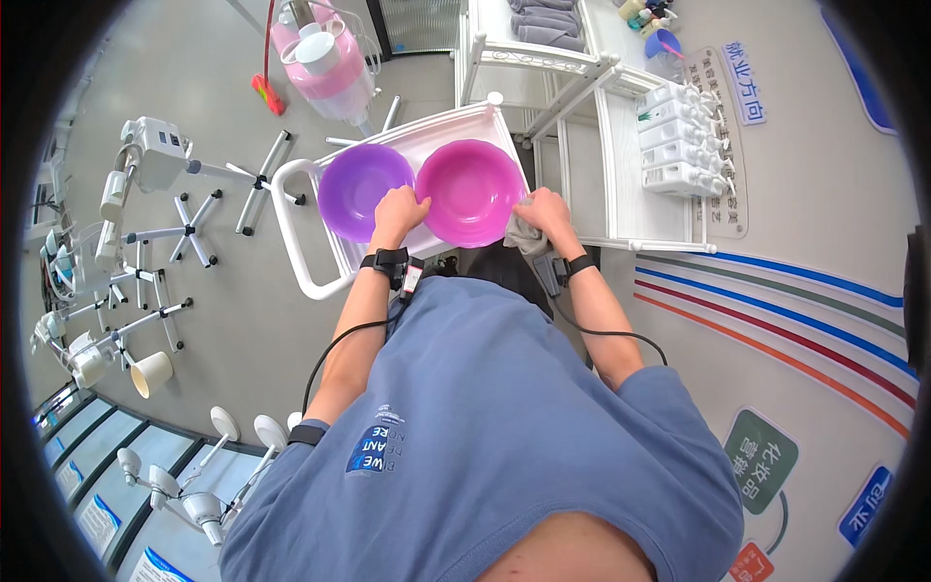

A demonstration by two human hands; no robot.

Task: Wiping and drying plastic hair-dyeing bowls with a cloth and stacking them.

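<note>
A purple plastic basin (pixel 364 190) and a pink plastic basin (pixel 471 192) stand side by side on the top tray of a white trolley (pixel 298 240). My left hand (pixel 398 212) is between the two basins, its thumb and fingers pinched at the pink basin's left rim. At the pink basin's right rim, my right hand (pixel 544 212) grips a grey cloth (pixel 525 234), which hangs down below the fingers. Both wrists carry strapped devices with black cables.
White shelving (pixel 618 174) at the right holds pump bottles (pixel 673 156) and folded grey towels (pixel 547 25). Wheeled stands (pixel 188 229) and a cream bin (pixel 153 374) are at the left. A pink and white machine (pixel 327 69) stands behind the trolley.
</note>
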